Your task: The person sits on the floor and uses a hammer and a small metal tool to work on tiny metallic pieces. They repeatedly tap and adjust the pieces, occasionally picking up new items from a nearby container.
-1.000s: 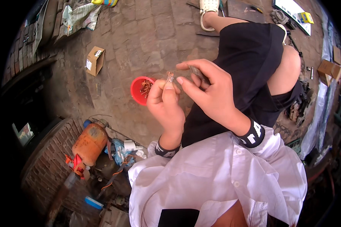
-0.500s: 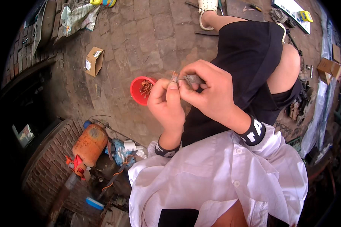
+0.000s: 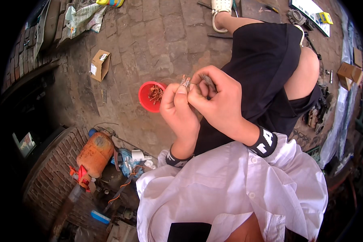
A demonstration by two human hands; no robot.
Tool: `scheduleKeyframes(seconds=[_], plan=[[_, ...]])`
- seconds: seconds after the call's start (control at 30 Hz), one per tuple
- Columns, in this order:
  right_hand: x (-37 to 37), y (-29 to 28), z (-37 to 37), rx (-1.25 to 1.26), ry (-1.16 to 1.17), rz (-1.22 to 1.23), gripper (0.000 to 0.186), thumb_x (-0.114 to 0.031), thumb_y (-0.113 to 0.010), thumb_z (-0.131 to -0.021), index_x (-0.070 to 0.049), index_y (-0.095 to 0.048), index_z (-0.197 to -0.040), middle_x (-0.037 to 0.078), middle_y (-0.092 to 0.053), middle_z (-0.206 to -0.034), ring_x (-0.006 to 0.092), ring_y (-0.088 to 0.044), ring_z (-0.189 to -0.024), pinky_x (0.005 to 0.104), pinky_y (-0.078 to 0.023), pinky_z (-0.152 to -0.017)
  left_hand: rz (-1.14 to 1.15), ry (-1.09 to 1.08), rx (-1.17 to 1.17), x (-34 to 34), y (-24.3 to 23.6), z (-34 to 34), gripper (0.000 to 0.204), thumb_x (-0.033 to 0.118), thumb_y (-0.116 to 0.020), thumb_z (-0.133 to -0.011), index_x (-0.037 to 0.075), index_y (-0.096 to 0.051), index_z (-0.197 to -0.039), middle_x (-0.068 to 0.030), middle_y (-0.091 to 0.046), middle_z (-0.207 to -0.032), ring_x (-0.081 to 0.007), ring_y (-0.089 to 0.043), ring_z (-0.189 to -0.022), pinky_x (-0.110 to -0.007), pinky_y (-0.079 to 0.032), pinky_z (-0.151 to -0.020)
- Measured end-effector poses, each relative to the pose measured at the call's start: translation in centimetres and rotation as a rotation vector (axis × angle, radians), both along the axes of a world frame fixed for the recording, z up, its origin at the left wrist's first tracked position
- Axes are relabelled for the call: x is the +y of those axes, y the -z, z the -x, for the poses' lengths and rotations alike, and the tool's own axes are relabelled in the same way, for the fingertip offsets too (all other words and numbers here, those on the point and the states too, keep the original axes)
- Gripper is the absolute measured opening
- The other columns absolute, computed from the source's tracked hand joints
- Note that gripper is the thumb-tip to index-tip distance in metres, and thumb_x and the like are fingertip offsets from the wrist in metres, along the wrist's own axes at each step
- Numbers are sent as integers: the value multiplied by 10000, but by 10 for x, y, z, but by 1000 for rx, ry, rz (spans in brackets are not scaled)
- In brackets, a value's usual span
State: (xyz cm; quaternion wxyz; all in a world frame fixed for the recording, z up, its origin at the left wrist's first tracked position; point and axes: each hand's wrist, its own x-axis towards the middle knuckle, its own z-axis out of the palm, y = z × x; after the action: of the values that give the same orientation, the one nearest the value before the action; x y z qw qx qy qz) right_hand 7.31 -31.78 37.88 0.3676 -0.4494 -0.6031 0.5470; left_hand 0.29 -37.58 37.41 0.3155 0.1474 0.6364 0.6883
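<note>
Left hand (image 3: 182, 113) pinching a small copper-coloured piece (image 3: 184, 79), right hand (image 3: 222, 99) beside it holding something grey (image 3: 208, 82), red bowl (image 3: 144, 99) of copper-coloured bits (image 3: 155, 94) at left, orange cylinder (image 3: 94, 155) near left

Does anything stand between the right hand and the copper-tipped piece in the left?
Nothing visible: the right hand, holding a grey item, is right beside the copper-tipped piece pinched in the left hand; whether they touch is unclear.

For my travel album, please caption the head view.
Beside a red bowl of coppery scraps, the left hand pinches small coppery-tipped pieces while the right hand holds something grey.
</note>
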Motion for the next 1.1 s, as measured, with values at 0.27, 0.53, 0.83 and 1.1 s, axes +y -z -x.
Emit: scheduleKeyframes(seconds=[0.27, 0.53, 0.83, 1.1], plan=[[13, -12, -6, 607, -219, 917, 87, -37, -558, -861, -13, -579, -780, -11, -579, -689, 58, -531, -594, 226, -401, -508, -34, 9, 12, -4, -2, -4, 216, 90, -451, -974, 39, -504, -771, 26, -473, -633, -20, -370, -535, -197, -272, -466], [22, -15, -9, 569, -350, 869, 272, -220, -592, -997, -34, -578, -799, 5, -598, -668, 77, -586, -585, 209, -389, -495, -19, 142, -89, -8, -13, 6, 280, 184, -427, -987, 72, -434, -730, -6, -442, -593, -50, -300, -445, -218, -244, -426], [33, -2, -27, 698, -475, 1073, 283, -236, -600, -992, -87, -531, -762, -24, -563, -654, 20, -382, -499, 214, -245, -453, -149, 440, -610, -10, -20, 24, 265, 138, -442, -978, 30, -494, -742, 16, -421, -556, -59, -324, -409, -223, -259, -402], [25, -10, -29, 569, -336, 1036, 233, -217, -609, -987, -74, -555, -810, -32, -566, -724, 13, -367, -530, 199, -284, -475, 59, 418, -148, -14, -20, 27, 208, 109, -502, -988, -5, -584, -834, 21, -501, -619, -21, -389, -480, -189, -292, -434]])
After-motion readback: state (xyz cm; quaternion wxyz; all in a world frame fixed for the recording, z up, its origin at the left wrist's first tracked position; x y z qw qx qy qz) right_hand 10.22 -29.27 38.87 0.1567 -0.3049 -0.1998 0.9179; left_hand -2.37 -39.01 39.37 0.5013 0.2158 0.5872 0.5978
